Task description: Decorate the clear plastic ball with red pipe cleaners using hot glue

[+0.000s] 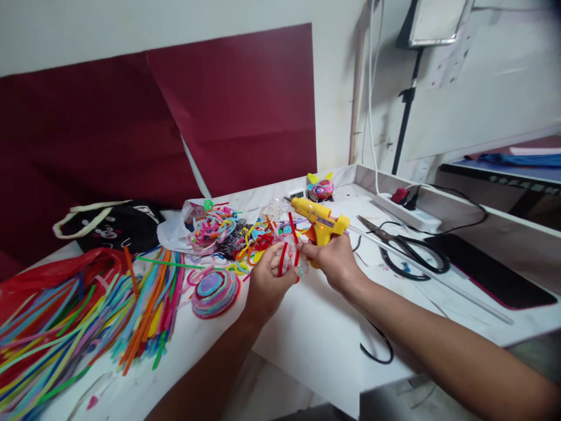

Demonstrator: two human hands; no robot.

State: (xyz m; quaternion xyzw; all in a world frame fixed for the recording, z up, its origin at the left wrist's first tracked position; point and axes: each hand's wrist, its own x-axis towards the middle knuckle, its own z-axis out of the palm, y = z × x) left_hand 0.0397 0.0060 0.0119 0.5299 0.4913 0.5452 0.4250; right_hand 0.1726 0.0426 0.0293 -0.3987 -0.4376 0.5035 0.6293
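Note:
My left hand (272, 279) is closed round a small clear, rounded piece with a red pipe cleaner (283, 257) along it. Its exact shape is partly hidden by my fingers. In my right hand (335, 260) is a yellow glue gun (319, 220), its nozzle pointing up and to the left. A long clear glue stick (438, 280) sticks out of the gun's back. My right fingertips are close to the red strip, beside the left hand. Just left of my hands lies a dome (215, 293) wound with coloured pipe cleaners.
Bundles of pipe cleaners (153, 310) spread over the left of the table, near a black bag (114, 228). Tangled scraps (214, 228) and a yellow-eared figure (321, 188) lie behind. Scissors (394, 245), a phone (491, 272) and a power strip (407, 211) are right.

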